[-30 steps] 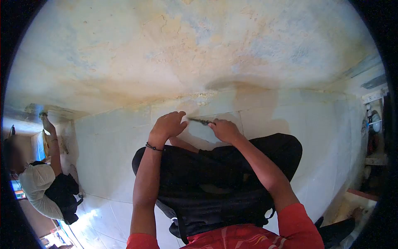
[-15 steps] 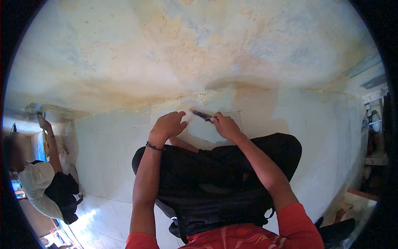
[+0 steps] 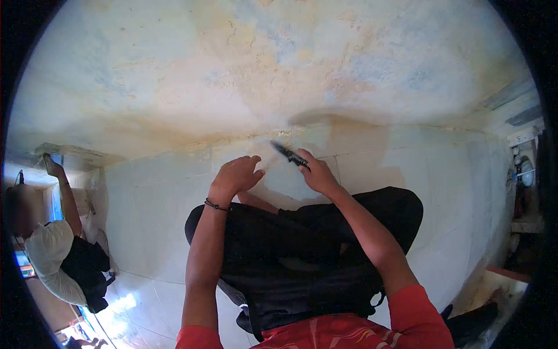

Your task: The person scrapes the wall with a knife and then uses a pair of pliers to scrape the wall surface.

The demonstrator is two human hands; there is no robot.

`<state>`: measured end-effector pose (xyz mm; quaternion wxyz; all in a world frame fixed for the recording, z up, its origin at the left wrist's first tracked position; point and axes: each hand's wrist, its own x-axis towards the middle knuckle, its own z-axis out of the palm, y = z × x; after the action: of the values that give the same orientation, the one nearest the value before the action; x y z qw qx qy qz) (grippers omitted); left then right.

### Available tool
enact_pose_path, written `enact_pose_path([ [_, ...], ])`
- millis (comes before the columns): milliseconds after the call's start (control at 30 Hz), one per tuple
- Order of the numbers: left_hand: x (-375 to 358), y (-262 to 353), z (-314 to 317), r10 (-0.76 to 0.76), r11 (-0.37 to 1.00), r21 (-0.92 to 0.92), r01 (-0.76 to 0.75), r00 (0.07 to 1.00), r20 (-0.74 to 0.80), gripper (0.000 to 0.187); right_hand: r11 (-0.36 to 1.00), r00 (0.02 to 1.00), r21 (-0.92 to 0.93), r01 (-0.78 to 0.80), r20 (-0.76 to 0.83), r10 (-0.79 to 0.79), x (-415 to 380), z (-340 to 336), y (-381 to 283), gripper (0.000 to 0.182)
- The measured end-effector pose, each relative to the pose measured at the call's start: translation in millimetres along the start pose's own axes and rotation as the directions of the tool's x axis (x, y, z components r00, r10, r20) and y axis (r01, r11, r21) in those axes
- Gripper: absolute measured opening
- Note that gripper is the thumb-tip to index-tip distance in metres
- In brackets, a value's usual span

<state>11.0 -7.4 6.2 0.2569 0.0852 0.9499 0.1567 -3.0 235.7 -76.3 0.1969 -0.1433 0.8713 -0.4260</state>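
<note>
My right hand (image 3: 318, 173) is wrapped round the handle of a dark knife-like tool (image 3: 286, 152). Its tip points up and left, near flaky bits (image 3: 283, 134) where the stained wall (image 3: 244, 70) meets the tiled floor (image 3: 157, 215). To the left, my left hand (image 3: 236, 175) hovers over the floor with fingers and thumb apart, holding nothing. A dark bracelet circles that wrist. Below both hands are my crossed legs (image 3: 314, 227) in black trousers.
At the far left another person (image 3: 49, 250) in a white top reaches one hand to the wall. Shelves with items (image 3: 526, 180) stand at the right edge. A reddish-edged board (image 3: 505, 274) lies at the lower right.
The tool in my right hand has tilted more steeply, its tip moving up towards the wall's base. My left hand stays in place. The other person's hand has shifted slightly left and up.
</note>
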Motion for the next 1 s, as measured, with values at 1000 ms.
enact_pose_path([
  [1000,-0.9,1.9,-0.9,0.010,1.000,0.000,-0.010,1.000,-0.023,0.044,0.977,0.997,-0.198,-0.079,0.004,0.081,1.6,-0.7,-3.0,0.047],
])
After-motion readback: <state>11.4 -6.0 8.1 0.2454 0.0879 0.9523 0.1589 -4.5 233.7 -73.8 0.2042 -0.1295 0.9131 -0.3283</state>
